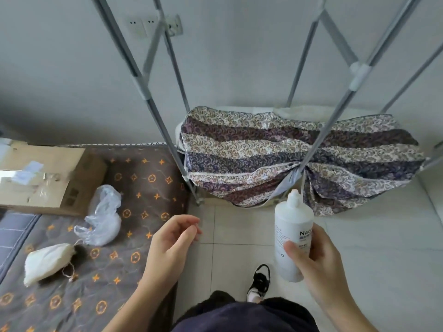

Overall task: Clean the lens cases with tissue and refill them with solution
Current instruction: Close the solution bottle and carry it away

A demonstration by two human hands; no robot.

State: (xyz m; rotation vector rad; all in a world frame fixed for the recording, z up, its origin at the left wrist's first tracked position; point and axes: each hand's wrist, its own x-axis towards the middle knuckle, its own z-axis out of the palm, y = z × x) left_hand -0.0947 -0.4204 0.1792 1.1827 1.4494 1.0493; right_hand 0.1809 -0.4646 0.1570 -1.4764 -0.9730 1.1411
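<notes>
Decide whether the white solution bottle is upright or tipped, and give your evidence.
Roughly upright: the solution bottle has its nozzle at the top, base down, gripped by the right hand.

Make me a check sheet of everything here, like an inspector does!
Surface: patterned brown mat; pale tiled floor beside it.
Job's things: white bottle, upright, cap on; no lens cases or tissue seen.
Clutter: cardboard box, plastic bag, white pouch on the mat.
Hands: right hand grips the bottle; left hand holds nothing, fingers loosely curled.
Cables: nothing seen.
Surroundings: grey metal rack, floral cloth, wall sockets, shoe.
</notes>
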